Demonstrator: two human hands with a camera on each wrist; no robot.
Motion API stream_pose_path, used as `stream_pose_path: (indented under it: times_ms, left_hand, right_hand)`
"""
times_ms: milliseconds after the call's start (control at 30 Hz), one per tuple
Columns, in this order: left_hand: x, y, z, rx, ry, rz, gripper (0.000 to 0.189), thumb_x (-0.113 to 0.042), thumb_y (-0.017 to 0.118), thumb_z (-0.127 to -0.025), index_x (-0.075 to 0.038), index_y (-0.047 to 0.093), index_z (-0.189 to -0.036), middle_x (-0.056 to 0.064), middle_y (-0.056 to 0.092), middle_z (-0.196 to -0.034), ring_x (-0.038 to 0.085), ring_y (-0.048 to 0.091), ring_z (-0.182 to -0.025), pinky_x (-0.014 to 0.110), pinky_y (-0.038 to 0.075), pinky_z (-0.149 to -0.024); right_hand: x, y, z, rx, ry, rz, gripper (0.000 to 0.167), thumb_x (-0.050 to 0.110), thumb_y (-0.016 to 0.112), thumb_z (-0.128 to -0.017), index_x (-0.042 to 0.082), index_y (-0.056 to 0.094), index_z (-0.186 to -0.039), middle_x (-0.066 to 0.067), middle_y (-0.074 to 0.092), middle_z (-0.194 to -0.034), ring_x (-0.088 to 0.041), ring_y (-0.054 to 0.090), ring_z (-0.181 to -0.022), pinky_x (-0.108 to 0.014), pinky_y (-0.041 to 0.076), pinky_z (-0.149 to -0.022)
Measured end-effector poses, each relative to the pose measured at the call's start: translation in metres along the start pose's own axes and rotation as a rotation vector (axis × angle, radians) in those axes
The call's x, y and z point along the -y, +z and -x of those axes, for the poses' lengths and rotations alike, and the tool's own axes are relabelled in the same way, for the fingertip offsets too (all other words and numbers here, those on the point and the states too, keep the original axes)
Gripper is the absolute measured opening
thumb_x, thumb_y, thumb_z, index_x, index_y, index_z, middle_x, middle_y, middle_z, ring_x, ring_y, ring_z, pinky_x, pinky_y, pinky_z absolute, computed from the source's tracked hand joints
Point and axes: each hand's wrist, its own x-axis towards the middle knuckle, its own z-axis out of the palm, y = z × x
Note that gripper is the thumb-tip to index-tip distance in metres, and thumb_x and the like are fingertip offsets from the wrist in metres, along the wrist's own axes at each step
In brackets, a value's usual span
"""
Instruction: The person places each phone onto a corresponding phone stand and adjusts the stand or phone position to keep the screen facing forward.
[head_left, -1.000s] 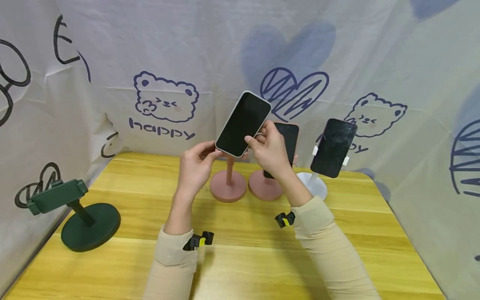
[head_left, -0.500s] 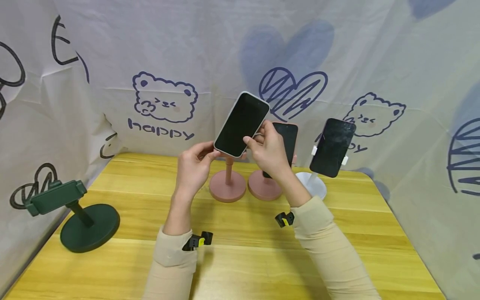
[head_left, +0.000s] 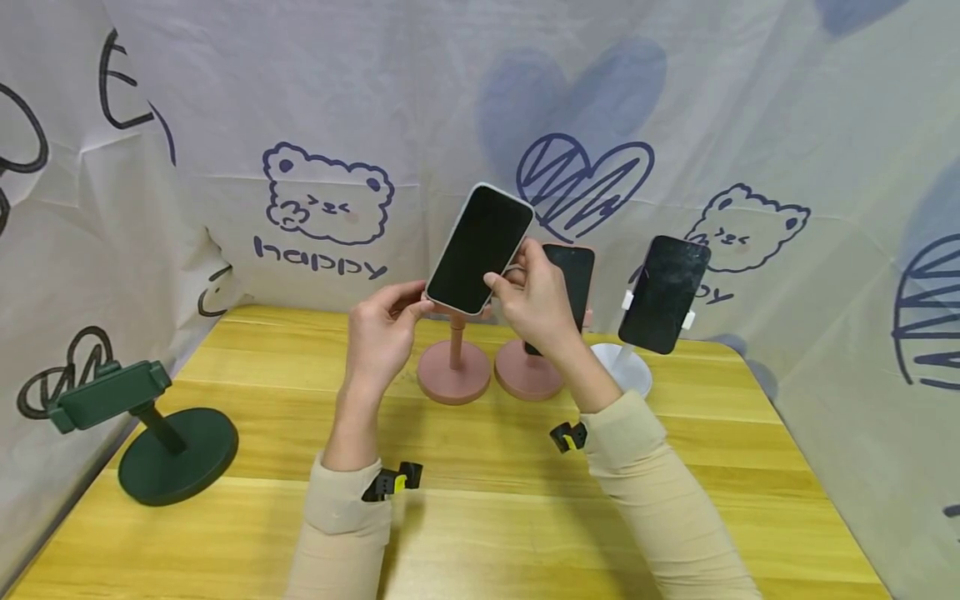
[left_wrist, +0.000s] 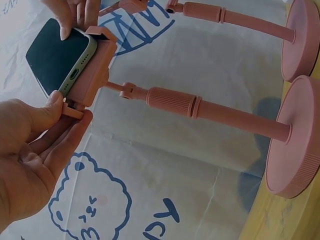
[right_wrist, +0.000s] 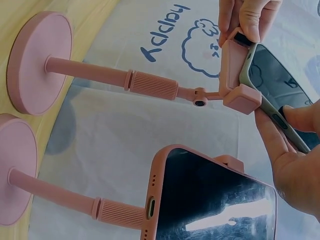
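1. The left hand (head_left: 381, 342) is mostly closed in a pinch: thumb and fingers grip the end jaw of a pink spring clamp (right_wrist: 233, 62), the thumb tip close by the bottom corner of a phone; I cannot tell whether it touches the phone.
2. The right hand (head_left: 538, 300) is closed on the smartphone in a pale case (head_left: 480, 250), thumb on the edge of the dark screen, fingers behind.
3. That smartphone is between the two hands, above the left hand and to the upper left of the right, tilted, its screen facing the head camera. It lies across the clamp's front; I cannot tell how firmly it is seated.
4. The clamp tops the first pink phone stand (head_left: 453, 372), whose round base stands below and between the hands.
5. Behind the right hand and partly hidden by it is the second pink phone stand (head_left: 527, 371), bearing a phone in a pink case (head_left: 577, 275).
6. Right of the right hand, a white phone stand (head_left: 637, 375) holds a black phone (head_left: 666, 294) with a smudged screen.
7. Well to the left of the left hand is a dark green phone stand (head_left: 180, 458).
8. Below both hands is a wood-grain table (head_left: 510, 533); beyond them hangs a white cloth (head_left: 420, 92) with bear and heart drawings.
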Motion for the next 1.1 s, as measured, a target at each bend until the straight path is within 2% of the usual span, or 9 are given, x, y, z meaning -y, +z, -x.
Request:
stream_pose_path:
  times_ms: [133, 367, 500, 600, 767, 900, 1000, 1100]
  left_hand:
    - [0.003, -0.003, -0.001, -0.009, -0.009, 0.016, 0.025, -0.006, 0.075, -0.095, 0.002, 0.076, -0.118, 0.015, 0.077, -0.112, 0.024, 0.073, -0.095, 0.016, 0.056, -0.078]
    - [0.006, -0.006, -0.001, -0.01, -0.041, 0.068, 0.026, -0.01, 0.077, -0.093, 0.002, 0.076, -0.117, 0.016, 0.077, -0.11, 0.023, 0.072, -0.092, 0.012, 0.055, -0.077]
    - [0.007, -0.005, -0.001, -0.004, -0.059, 0.089, 0.025, -0.008, 0.077, -0.093, 0.002, 0.076, -0.116, 0.017, 0.077, -0.11, 0.023, 0.073, -0.093, 0.013, 0.056, -0.078]
    - [0.006, -0.005, -0.002, 0.011, -0.073, 0.093, 0.025, -0.009, 0.076, -0.094, 0.002, 0.076, -0.117, 0.017, 0.077, -0.112, 0.023, 0.073, -0.096, 0.014, 0.057, -0.08]
    - [0.005, -0.008, -0.004, 0.046, -0.086, 0.072, 0.026, -0.012, 0.075, -0.096, 0.0, 0.075, -0.119, 0.015, 0.076, -0.115, 0.023, 0.072, -0.102, 0.026, 0.06, -0.087]
    - [0.005, -0.012, -0.004, 0.1, -0.093, 0.051, 0.029, -0.015, 0.073, -0.098, -0.002, 0.072, -0.123, 0.015, 0.074, -0.12, 0.025, 0.07, -0.11, 0.039, 0.059, -0.096]
    - [0.005, -0.014, -0.003, 0.16, -0.1, 0.038, 0.032, -0.017, 0.07, -0.1, -0.004, 0.069, -0.129, 0.013, 0.071, -0.124, 0.026, 0.067, -0.115, 0.044, 0.057, -0.102]
    - [0.007, -0.015, -0.003, 0.225, -0.104, 0.017, 0.036, -0.02, 0.065, -0.104, -0.004, 0.064, -0.136, 0.012, 0.068, -0.128, 0.028, 0.064, -0.121, 0.048, 0.054, -0.105]
  right_hand:
    - [0.002, 0.002, 0.0, 0.016, -0.024, 0.025, 0.031, 0.001, 0.071, -0.098, -0.005, 0.052, -0.122, -0.016, 0.064, -0.083, -0.023, 0.057, -0.071, -0.027, 0.042, -0.064]
    - [0.006, 0.003, -0.001, 0.068, -0.088, 0.079, 0.03, -0.001, 0.068, -0.099, -0.005, 0.052, -0.124, -0.021, 0.072, -0.105, -0.028, 0.075, -0.085, -0.033, 0.053, -0.063]
    - [0.009, 0.002, -0.004, 0.109, -0.108, 0.143, 0.031, 0.001, 0.067, -0.1, -0.003, 0.053, -0.127, -0.019, 0.07, -0.107, -0.03, 0.075, -0.092, -0.039, 0.063, -0.074]
    - [0.012, 0.0, -0.006, 0.137, -0.122, 0.196, 0.032, 0.002, 0.066, -0.101, -0.001, 0.054, -0.129, -0.018, 0.069, -0.109, -0.032, 0.074, -0.103, -0.043, 0.063, -0.086]
    - [0.015, -0.002, -0.008, 0.165, -0.115, 0.216, 0.031, 0.005, 0.066, -0.102, 0.0, 0.055, -0.13, -0.017, 0.07, -0.109, -0.032, 0.073, -0.106, -0.043, 0.062, -0.09]
    - [0.016, -0.004, -0.009, 0.175, -0.071, 0.16, 0.036, 0.007, 0.065, -0.103, 0.003, 0.056, -0.137, -0.015, 0.071, -0.112, -0.029, 0.072, -0.106, -0.041, 0.061, -0.094]
    - [0.018, -0.007, -0.01, 0.145, -0.072, 0.103, 0.043, 0.01, 0.063, -0.105, 0.004, 0.053, -0.146, -0.015, 0.071, -0.117, -0.029, 0.072, -0.109, -0.041, 0.06, -0.095]
    - [0.022, -0.01, -0.016, 0.086, -0.131, 0.101, 0.047, 0.012, 0.058, -0.107, 0.004, 0.048, -0.152, -0.017, 0.07, -0.121, -0.03, 0.071, -0.111, -0.04, 0.059, -0.092]
